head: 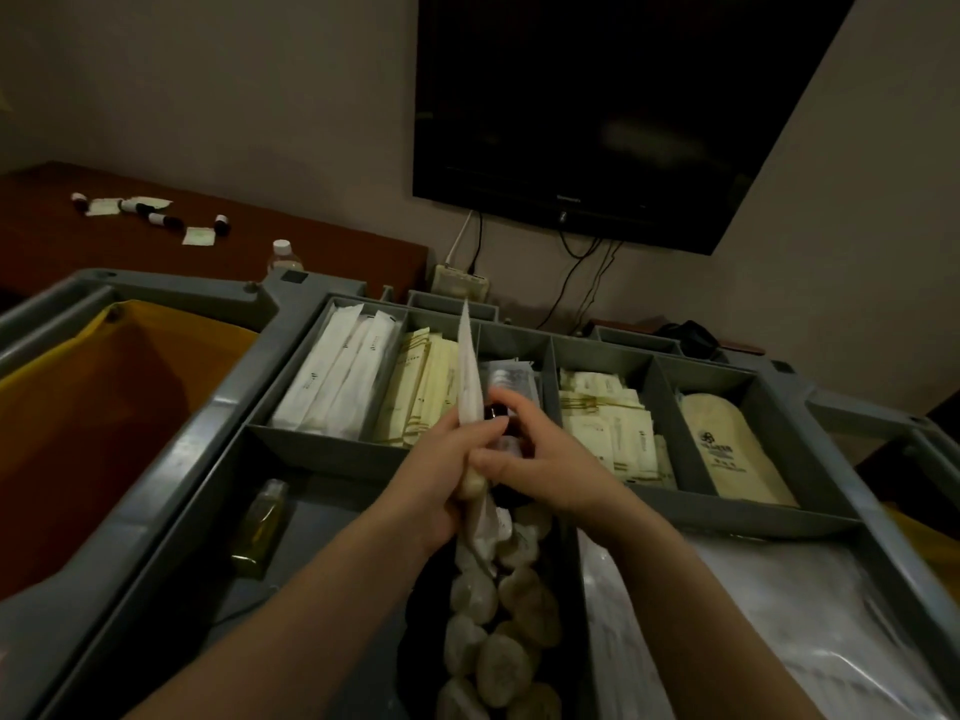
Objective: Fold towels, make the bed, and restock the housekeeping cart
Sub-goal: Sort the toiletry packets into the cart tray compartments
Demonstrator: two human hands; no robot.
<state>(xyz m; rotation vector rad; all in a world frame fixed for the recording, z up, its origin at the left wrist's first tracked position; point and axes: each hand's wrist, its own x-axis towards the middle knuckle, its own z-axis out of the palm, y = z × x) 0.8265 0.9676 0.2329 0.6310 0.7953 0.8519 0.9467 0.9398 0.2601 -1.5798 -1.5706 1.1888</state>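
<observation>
You are in a dim room. In front of you a plain pale wall point(234, 96) carries a television point(597, 106) with a black screen. Dark cables point(576, 272) hang below it, near a power strip point(460, 283). At your left, a red-brown worktop point(104, 257) stands against this wall.

Left hand point(444, 472), right hand point(543, 459) around white packet point(469, 366) over cart point(291, 356)

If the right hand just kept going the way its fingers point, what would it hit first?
Probably the long white packet gripped by the left hand. The right hand, curled round a small dark bottle, points leftward at it, nearly touching; depth is hard to judge.
</observation>
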